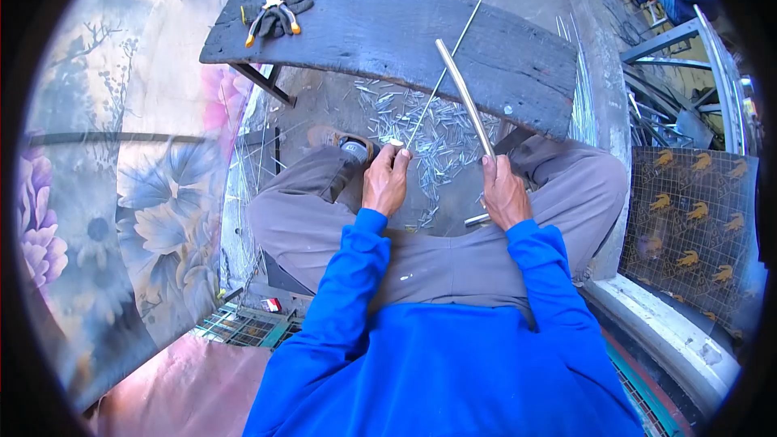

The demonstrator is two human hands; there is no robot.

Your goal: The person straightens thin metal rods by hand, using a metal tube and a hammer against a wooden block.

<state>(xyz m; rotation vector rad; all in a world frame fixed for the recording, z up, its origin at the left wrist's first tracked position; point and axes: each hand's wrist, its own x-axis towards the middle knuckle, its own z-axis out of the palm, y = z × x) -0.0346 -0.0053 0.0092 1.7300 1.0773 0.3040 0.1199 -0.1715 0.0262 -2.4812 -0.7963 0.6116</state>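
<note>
Thin wire (441,73) pinched in left hand (385,182), fingers closed on lower end; running up across plank (388,36). Curved metal tube (463,93) gripped in right hand (503,194), fingers wrapped tight round lower end; upper end resting on plank beside wire. Both hands over lap. Wire offcuts (429,137) scattered on ground below. Pliers (271,12) on glove (287,12) at plank's left end.

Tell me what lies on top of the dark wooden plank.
On the plank: pliers resting on a dark glove, and the far ends of the metal tube and thin wire. Anything beneath the glove is hidden.
</note>
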